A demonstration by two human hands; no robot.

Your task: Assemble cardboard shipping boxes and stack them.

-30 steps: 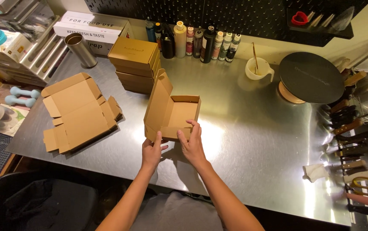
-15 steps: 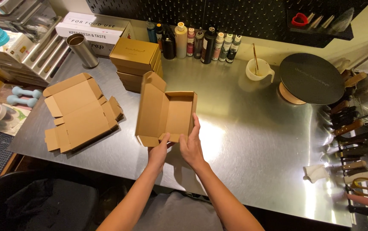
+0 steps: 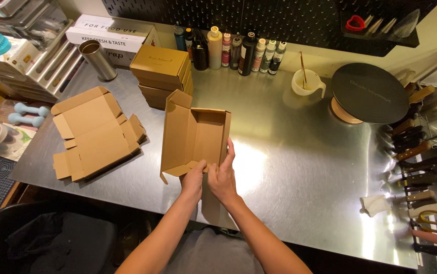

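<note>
Cardboard box [image 3: 198,134] lengthwise away, lid left

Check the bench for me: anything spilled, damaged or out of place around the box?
Nothing stands out. Both hands, left hand and right hand, are on the near edge of the half-folded cardboard box, which looks intact. The flat box blanks are stacked slightly fanned, and the steel table shows no spill.

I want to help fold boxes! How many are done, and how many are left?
Done: a stack of closed brown boxes, count unclear. In hand: the left hand and right hand hold a half-folded box, lid open. Left: flat box blanks piled on the steel table.
</note>
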